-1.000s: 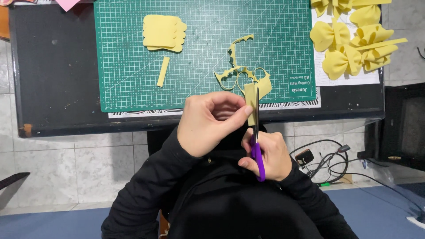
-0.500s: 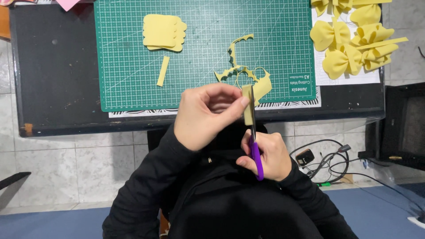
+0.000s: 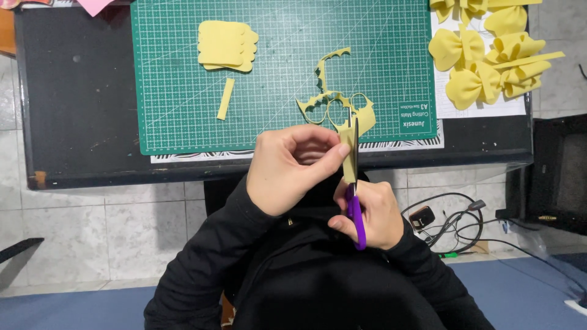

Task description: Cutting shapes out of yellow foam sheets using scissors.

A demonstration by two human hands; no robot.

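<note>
Your left hand (image 3: 287, 168) is closed, pinching a small yellow foam piece (image 3: 349, 153) between thumb and fingertips. The piece stands on edge, just in front of the near edge of the green cutting mat (image 3: 183, 122). Your right hand (image 3: 373, 214) is closed around the purple handles of the scissors (image 3: 354, 208). The blades point away from you, toward the mat, and run along the foam piece. Whether the blades are open or shut cannot be told.

On the cutting mat, at its near right part, lies a tangle of yellow foam offcuts (image 3: 330, 104) with scalloped edges, just beyond the held piece. At the far left part of the mat sits a stack of yellow foam sheets (image 3: 225, 46) with one scalloped side. A narrow yellow foam strip (image 3: 225, 99) lies just nearer to you than that stack.

The mat rests on a black worktop (image 3: 73, 110). To the right of the mat, on a white sheet, lies a group of finished yellow foam bows (image 3: 483, 61), touching one another. Below the right end of the worktop, black cables (image 3: 446, 220) lie on the tiled floor.
</note>
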